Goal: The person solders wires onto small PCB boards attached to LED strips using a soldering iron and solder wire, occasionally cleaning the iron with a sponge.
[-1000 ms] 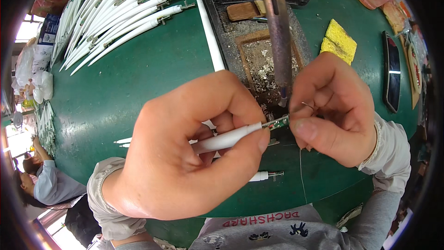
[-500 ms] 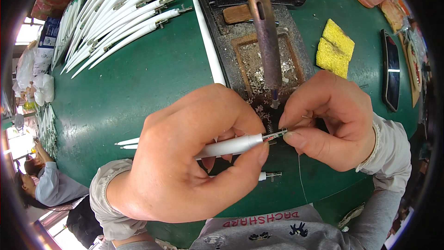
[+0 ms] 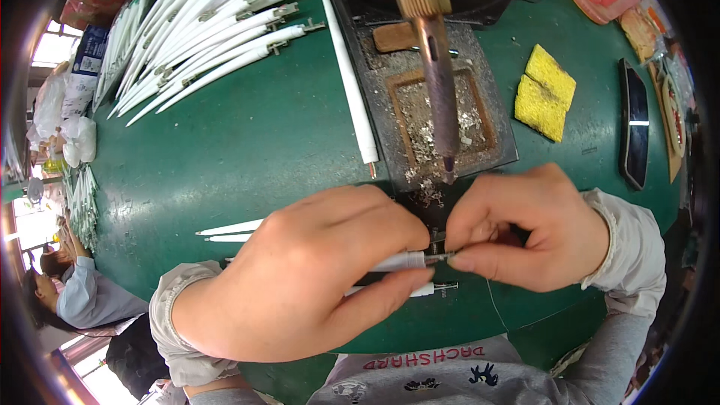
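My left hand (image 3: 300,270) is closed round a white pen-shaped stylus (image 3: 401,261), with its narrow metal end toward the right. At that end, the thumb and forefinger of my right hand (image 3: 536,229) are pinched together on the metal tip; the fingers hide the exact grip. A thin wire (image 3: 496,306) trails down below my right hand. Under my left hand lies another white stylus (image 3: 424,290) with a metal end, partly covered. Just beyond my hands, a soldering iron (image 3: 439,90) points down, its tip over scattered solder bits.
Behind the iron tip sits a solder-littered tray (image 3: 491,116). One white stylus (image 3: 349,82) lies left of it; a large pile of styluses (image 3: 202,37) is at the far left. A yellow sponge (image 3: 546,94) and a phone (image 3: 635,124) lie right. Another person (image 3: 97,292) sits far left.
Both hands have dropped slightly toward me, away from the iron tip, with the stylus. My left hand has rolled over, hiding more of it. The whole view has shifted a little.
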Demonstrator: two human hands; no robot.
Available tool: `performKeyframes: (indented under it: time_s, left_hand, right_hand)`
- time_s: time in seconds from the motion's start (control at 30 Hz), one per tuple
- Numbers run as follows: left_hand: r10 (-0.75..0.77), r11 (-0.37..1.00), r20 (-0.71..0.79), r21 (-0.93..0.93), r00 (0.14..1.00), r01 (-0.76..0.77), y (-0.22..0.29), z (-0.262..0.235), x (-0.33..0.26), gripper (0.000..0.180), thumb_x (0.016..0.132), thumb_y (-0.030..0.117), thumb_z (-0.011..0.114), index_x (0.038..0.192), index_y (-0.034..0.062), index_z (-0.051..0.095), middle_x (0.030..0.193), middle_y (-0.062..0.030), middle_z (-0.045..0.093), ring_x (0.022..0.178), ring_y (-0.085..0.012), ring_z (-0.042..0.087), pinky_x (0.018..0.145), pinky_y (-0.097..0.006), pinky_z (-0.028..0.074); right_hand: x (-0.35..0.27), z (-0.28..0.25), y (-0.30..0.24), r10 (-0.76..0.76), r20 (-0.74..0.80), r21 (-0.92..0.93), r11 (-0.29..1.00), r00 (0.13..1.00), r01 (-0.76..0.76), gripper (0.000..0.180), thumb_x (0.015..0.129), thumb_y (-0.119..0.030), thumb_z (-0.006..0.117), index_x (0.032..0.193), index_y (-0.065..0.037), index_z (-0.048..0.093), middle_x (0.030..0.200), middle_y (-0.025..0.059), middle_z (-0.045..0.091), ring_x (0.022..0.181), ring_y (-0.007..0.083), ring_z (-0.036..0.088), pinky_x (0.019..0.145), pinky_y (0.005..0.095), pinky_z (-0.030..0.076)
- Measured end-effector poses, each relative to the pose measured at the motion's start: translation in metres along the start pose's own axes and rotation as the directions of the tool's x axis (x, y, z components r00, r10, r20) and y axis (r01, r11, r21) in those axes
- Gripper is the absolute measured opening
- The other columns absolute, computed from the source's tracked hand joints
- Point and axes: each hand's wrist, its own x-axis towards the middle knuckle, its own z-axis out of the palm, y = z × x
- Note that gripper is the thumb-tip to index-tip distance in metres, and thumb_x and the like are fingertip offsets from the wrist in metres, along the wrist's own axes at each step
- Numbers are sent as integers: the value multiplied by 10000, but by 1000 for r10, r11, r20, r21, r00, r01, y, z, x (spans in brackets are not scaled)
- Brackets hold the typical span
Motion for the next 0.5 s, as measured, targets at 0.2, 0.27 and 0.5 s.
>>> performKeyframes:
  time_s: [0.2, 0.27, 0.5]
  left_hand:
    - [188, 682, -313, 723, 931, 105, -26, -36, 18, 150, 727, 26, 619, 866, -13, 578, 815, -123, 588, 760, -301, 573, 679, -336, 446]
    - [195, 418, -403, 859, 894, 296, -43, -50, 25, 147, 741, 46, 610, 877, 4, 573, 865, -117, 571, 828, -306, 536, 720, -362, 427]
    - [168, 449, -418, 839, 893, 308, -59, -60, 20, 130, 747, 49, 604, 858, 12, 547, 845, -130, 566, 818, -310, 537, 709, -368, 424]
  right_hand:
    - [-7, 9, 6, -9, 46, -131, 991, 999, 15, 133, 728, -38, 619, 797, -52, 507, 602, 79, 521, 534, 268, 542, 481, 346, 420]
    - [-7, 11, 4, -57, 28, -202, 977, 998, 62, 130, 733, -39, 617, 804, -53, 509, 620, 79, 527, 543, 269, 546, 484, 350, 421]
    - [-3, 7, -4, 40, 52, -144, 989, 998, -32, 135, 741, -49, 629, 810, -51, 513, 587, 78, 524, 504, 240, 539, 466, 315, 418]
